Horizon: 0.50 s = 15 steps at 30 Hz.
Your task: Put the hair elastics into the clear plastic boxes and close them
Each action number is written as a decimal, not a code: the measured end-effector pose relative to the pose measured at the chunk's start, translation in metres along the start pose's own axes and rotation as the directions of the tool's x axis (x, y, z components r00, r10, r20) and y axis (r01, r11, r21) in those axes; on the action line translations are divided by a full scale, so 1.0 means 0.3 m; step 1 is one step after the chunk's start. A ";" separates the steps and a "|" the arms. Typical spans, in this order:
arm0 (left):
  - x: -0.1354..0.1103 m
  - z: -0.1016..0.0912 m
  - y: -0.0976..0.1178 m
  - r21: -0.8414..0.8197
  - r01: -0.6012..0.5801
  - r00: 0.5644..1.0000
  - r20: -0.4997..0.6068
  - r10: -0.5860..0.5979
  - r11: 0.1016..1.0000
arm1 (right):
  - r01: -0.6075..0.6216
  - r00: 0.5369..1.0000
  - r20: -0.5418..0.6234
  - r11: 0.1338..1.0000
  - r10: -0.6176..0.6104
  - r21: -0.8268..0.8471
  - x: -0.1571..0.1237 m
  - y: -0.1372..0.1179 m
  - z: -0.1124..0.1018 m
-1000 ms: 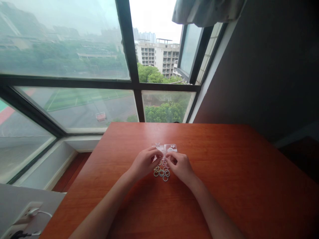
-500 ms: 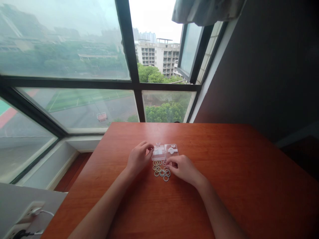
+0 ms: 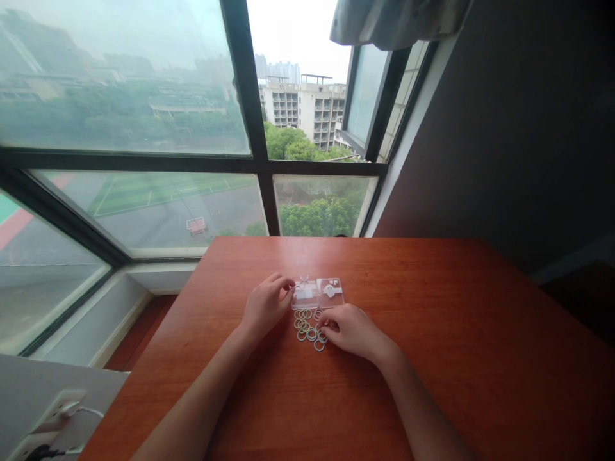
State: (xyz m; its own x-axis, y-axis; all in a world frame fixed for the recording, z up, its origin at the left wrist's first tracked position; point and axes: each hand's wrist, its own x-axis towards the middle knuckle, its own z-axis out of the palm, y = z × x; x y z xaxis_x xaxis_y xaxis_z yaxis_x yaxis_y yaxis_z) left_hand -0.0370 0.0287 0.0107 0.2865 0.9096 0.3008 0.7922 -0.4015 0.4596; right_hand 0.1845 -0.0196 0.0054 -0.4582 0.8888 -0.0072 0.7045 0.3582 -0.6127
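A clear plastic case [image 3: 330,301] lies opened flat on the table, with white markings and small pieces visible in it. My left hand [image 3: 266,306] is closed at the case's left edge, thumb and forefinger pinched together; a thin pale curve shows at the fingertips, too small to name. Just in front of the case, several small pale rings [image 3: 302,325] lie in a loose cluster, some overlapping. Over the right side of that cluster, my right hand [image 3: 350,328] has its thumb and forefinger brought together. Its fingertips hide part of the rings and whatever they pinch.
The reddish-brown wooden table [image 3: 432,358] reaches to a dark-framed window [image 3: 262,165] at the back. A dark wall [image 3: 500,128] stands on the right. At the lower left is a wall socket [image 3: 65,410] with plugs and cables.
My right hand has shifted slightly down and left over the rings, its fingertips lower among them. My left hand stays almost in place beside the case.
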 end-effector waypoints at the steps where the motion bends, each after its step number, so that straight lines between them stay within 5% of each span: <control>1: 0.000 0.001 -0.001 -0.001 -0.002 1.000 -0.001 0.002 1.000 | -0.002 1.000 0.001 1.000 0.002 -0.002 -0.001 -0.001 -0.001; 15: 0.000 -0.005 0.010 -0.031 -0.049 0.999 -0.009 0.048 0.998 | -0.003 1.000 -0.017 1.000 0.003 0.004 -0.006 -0.003 -0.010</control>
State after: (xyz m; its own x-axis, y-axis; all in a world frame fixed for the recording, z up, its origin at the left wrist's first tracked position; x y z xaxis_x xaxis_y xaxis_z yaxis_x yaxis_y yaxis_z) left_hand -0.0354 0.0274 0.0134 0.3196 0.8882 0.3300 0.7603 -0.4483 0.4701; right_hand 0.1865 -0.0208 0.0081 -0.4469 0.8946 0.0040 0.7036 0.3543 -0.6160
